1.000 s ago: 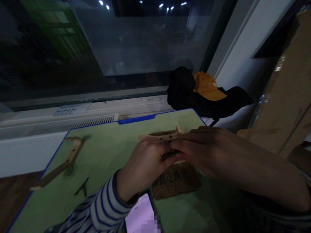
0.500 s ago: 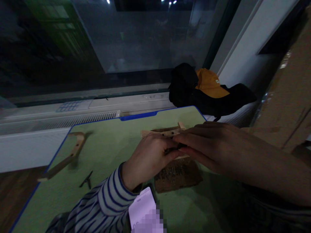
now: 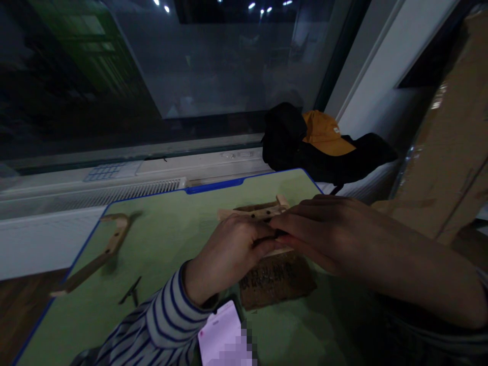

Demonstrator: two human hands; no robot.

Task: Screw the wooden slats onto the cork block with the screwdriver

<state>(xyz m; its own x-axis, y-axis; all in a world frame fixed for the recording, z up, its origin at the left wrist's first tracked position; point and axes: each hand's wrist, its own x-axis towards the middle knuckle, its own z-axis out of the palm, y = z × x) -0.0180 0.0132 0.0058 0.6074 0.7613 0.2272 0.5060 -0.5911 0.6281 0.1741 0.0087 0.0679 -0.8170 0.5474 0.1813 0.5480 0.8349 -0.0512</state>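
The left hand (image 3: 229, 249) and right hand (image 3: 331, 236) meet over a holed wooden piece (image 3: 261, 214) above brown cardboard (image 3: 280, 288) on the green surface (image 3: 175, 239); fingers hide what either grip clamps. Uneven pressure could tip the wood. A taped cardboard box (image 3: 446, 147) at right hides its contents.

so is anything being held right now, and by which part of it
The left grip and right grip meet at the wood over the cardboard, hiding what lies between them; whether anything is held, and by which part, cannot be told.
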